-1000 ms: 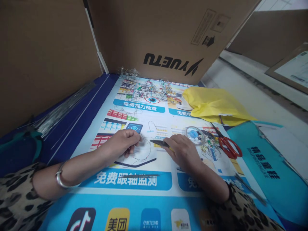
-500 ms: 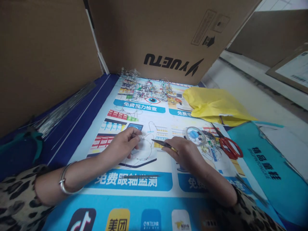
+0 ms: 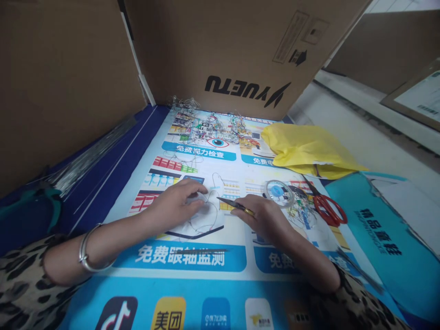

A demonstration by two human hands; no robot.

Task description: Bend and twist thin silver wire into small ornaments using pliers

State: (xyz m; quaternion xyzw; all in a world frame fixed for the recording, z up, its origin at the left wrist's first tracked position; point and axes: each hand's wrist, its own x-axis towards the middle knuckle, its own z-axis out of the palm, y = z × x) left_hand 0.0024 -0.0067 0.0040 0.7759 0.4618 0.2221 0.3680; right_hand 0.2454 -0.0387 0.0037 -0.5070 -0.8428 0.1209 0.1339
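Observation:
My left hand (image 3: 182, 205) is over the printed sheet, thumb and forefinger apart. Beside its fingertips a thin wire loop (image 3: 217, 215) curves across the sheet; whether a finger touches it I cannot tell. My right hand (image 3: 263, 215) is closed around dark, pointed tweezers (image 3: 233, 204) with a gold-coloured part near the grip. Their tip points left, close to the wire. Just beyond my right hand lies a clear round spool (image 3: 278, 193), next to a tangle of thin wires with small coloured bits (image 3: 302, 211).
Red-handled scissors (image 3: 328, 208) and a yellow bag (image 3: 309, 149) lie at right, near a teal box panel (image 3: 381, 238). Wire tangles (image 3: 213, 126) sit at the back before a cardboard wall (image 3: 233, 50). Straight wires (image 3: 92, 158) and teal-handled pliers (image 3: 30, 206) are at left.
My left hand's thumb and forefinger have spread from a pinch at the wire, and the hand has shifted slightly. My right hand with the tweezers has hardly moved.

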